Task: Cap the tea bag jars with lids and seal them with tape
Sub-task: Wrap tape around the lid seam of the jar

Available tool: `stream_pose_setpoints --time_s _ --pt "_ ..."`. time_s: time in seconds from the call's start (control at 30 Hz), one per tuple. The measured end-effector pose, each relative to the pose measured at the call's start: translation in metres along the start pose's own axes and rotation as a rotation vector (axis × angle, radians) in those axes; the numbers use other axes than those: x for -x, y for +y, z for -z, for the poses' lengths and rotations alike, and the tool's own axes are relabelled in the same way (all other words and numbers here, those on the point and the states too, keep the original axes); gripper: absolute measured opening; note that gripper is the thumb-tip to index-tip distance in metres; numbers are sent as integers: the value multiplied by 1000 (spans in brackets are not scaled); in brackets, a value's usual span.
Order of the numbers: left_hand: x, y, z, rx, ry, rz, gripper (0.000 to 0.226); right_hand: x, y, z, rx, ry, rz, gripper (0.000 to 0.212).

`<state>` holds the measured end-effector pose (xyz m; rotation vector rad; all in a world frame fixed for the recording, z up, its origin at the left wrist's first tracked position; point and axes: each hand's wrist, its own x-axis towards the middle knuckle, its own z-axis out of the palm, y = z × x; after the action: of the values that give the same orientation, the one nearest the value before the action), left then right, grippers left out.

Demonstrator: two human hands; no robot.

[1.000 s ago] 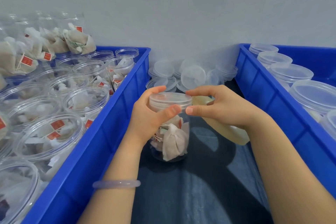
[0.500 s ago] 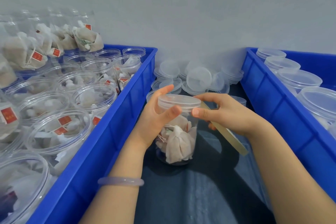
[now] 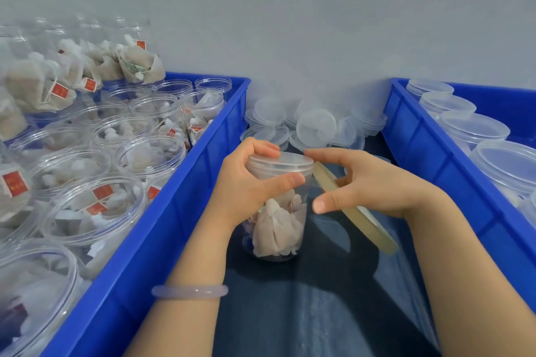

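Jar point(image 3: 278, 229): 12 o'clock, upright, lid point(image 3: 282, 162) on.
Left hand point(image 3: 246, 188): my fingers curled round lid.
Right hand point(image 3: 374, 185): grips tape point(image 3: 362, 220), forefinger at lid's 3 o'clock.
Risk: tape misses seam if jar twists.

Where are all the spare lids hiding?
In the head view the spare lids are piled at the back middle against the wall, between the left blue bin and right blue bin, just behind the jar.

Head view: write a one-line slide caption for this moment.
Left hand grips the lid on a tea bag jar; right hand holds a tape roll beside it.
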<state>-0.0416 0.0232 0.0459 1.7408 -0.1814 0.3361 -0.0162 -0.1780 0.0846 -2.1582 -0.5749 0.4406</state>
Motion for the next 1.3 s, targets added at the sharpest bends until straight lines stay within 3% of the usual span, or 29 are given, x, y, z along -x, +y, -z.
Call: stream_pose_setpoints --time_s 0.07,0.2,0.3,0.5,0.67,0.83,0.97,1.03,1.1,1.2,1.3 --pt "0 -2 1 34 0 -3 51 3 -5 2 51 22 -1 104" --pt "-1 -5 5 89 -22 1 48 4 -13 -1 106 136 43 68" --pt "-1 -8 6 127 -32 -4 42 2 -12 -1 107 151 57 58" --pt "0 -10 6 161 -59 -26 45 -5 -3 -4 88 145 0 89" --pt "2 -10 6 207 -110 -60 38 -6 4 -3 -43 -15 84 44" --pt "5 -5 3 205 -143 -52 45 -9 8 -4 -135 -2 91 40" --pt "6 -1 -2 -3 25 -54 76 -7 7 -3 -106 59 50 50" --pt "6 0 -4 -14 89 -61 72 -7 7 -4 -70 137 13 53" --pt "6 -1 -8 -30 51 -41 67 -9 4 -7 -24 182 12 53" --pt "8 -6 -14 -33 79 -10 79 -9 -4 -10 52 179 82 46" --pt "7 -9 -17 -6 139 0 76 -8 -5 -8 36 135 107 45"
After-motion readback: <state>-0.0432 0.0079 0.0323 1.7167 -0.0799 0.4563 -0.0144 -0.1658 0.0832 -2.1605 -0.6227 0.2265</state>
